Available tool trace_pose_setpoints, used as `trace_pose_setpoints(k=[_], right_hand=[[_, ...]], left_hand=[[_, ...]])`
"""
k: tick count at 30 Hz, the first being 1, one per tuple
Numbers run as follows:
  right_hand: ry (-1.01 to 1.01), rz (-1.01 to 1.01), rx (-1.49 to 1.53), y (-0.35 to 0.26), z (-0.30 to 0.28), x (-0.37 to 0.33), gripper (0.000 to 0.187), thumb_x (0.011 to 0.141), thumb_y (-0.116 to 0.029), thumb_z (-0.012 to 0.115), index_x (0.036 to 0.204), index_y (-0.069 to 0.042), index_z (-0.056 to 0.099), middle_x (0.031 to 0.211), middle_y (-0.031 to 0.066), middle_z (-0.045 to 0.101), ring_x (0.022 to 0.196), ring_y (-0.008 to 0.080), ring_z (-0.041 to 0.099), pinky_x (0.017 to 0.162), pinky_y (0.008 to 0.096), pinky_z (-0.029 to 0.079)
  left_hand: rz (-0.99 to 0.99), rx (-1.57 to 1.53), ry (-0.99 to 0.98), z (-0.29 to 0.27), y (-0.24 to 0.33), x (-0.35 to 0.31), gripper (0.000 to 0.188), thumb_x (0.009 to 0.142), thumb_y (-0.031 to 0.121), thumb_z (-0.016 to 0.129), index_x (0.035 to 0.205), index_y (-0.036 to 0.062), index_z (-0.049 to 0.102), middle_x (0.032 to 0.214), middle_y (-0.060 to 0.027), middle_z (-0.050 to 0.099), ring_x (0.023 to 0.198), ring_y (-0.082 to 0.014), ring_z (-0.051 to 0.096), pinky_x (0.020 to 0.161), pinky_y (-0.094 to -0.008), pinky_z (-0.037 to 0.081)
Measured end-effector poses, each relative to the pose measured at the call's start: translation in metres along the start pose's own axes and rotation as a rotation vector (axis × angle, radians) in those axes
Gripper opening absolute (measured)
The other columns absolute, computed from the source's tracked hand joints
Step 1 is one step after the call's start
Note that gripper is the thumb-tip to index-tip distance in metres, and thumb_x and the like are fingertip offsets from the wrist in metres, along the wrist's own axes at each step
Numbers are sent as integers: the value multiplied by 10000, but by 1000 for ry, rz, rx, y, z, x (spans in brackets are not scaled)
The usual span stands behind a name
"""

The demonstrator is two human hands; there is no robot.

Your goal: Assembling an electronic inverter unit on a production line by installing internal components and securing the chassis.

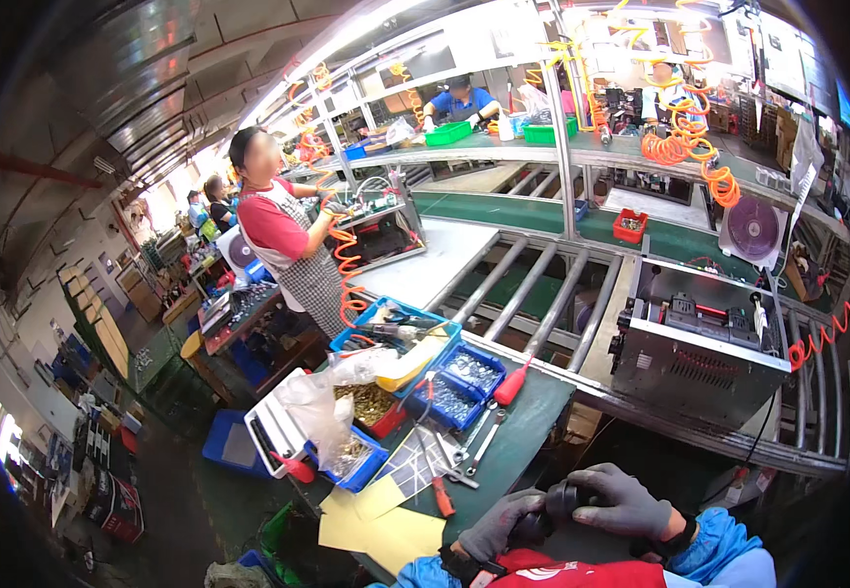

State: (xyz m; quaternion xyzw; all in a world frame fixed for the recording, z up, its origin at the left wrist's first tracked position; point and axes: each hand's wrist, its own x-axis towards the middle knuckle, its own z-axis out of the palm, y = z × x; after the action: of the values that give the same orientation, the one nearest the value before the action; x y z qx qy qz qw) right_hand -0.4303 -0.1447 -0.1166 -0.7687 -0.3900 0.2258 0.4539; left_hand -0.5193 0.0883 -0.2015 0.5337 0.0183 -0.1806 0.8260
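Observation:
Low in the picture, close to my body, both gloved hands are closed around a black round part, whose exact kind I cannot make out. My left hand grips its left side, and my right hand wraps it from the right. The grey gloves hide much of the part. Left of my hands, on the green bench, lie an orange-handled screwdriver, a few wrenches and sheets of yellow paper. A red-handled tool rests by the blue bins.
Blue bins of screws and a tool tray crowd the bench. A metal machine housing stands on the roller conveyor. A person in a checked apron works at the left; another in blue sits farther back.

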Motion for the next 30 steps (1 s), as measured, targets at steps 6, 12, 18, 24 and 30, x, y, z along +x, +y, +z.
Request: trace_pose_setpoints(k=[6,12,18,24,30], right_hand=[[392,71,-248,14,-55,26,597,677,-233,790,1216,-61,597,1113,187,579,994,340,612,894,397,506],[712,286,-320,24,-166,50,550,729,-189,718,1226,-6,570,1091,170,613,1040,280,615,919,373,480],[924,424,-420,70,-291,98,534,743,-222,703,1223,-12,595,1037,167,654,932,237,652,852,338,507],[692,654,-473,160,-374,146,528,789,-233,681,1253,5,592,1042,152,683,931,189,650,845,304,503],[485,628,-511,206,-402,162,555,739,-314,677,1189,7,625,1049,216,680,978,324,663,899,357,499]], left_hand=[[-16,79,-165,2,50,132,275,950,280,551,1069,44,627,880,-14,585,766,-86,539,661,-246,443],[-186,-91,-386,10,103,240,374,928,205,589,1220,-28,590,1028,-107,677,916,-148,633,819,-281,510],[-79,-96,-348,4,133,306,627,896,209,553,1416,-77,351,1017,-153,648,887,-205,654,757,-287,534],[10,-103,-218,4,118,345,750,874,252,577,1459,-85,249,993,-173,645,880,-233,658,772,-312,533],[15,-87,-79,14,109,368,701,871,228,574,1438,-69,288,985,-174,658,847,-222,655,754,-312,537]])
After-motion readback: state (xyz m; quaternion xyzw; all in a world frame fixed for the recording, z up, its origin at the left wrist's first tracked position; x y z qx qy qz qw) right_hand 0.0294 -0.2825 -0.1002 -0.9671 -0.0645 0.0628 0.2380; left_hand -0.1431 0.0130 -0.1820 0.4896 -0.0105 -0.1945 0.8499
